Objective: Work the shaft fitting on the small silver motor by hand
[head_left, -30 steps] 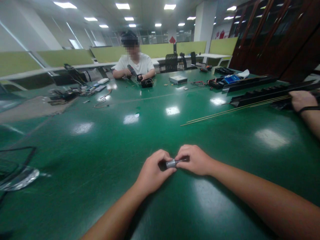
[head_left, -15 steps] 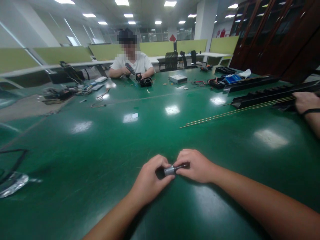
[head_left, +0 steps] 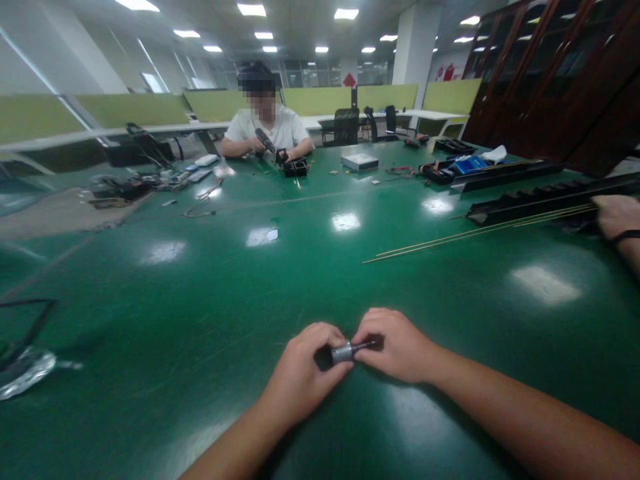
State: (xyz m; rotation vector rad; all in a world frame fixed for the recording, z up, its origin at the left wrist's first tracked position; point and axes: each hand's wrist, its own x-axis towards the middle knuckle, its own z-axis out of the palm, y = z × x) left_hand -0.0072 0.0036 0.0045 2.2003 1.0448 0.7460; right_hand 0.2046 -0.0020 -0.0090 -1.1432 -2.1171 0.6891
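Low over the green table [head_left: 225, 287], my left hand [head_left: 303, 367] grips a small silver metal cylinder [head_left: 343, 353] between thumb and fingers. A thin dark shaft-like piece [head_left: 369, 344] extends from the cylinder's right end. My right hand [head_left: 397, 343] pinches this piece with thumb and fingertips close to where it meets the cylinder. The two hands face each other, almost touching. Fingers cover part of both pieces, and I cannot tell what kind of part they make up.
Thin brass-coloured rods [head_left: 430, 241] lie to the right beside black channel pieces [head_left: 530, 200] and another person's hand [head_left: 617, 217]. Across the table, a person [head_left: 273, 130] holds a power drill [head_left: 265, 140] at a black frame [head_left: 296, 167]. Electronics and cables [head_left: 135, 187] lie at left.
The view has shifted slightly, so my hands and the table items sit a little lower in the picture. Both hands keep their hold on the cylinder and its shaft-like end.
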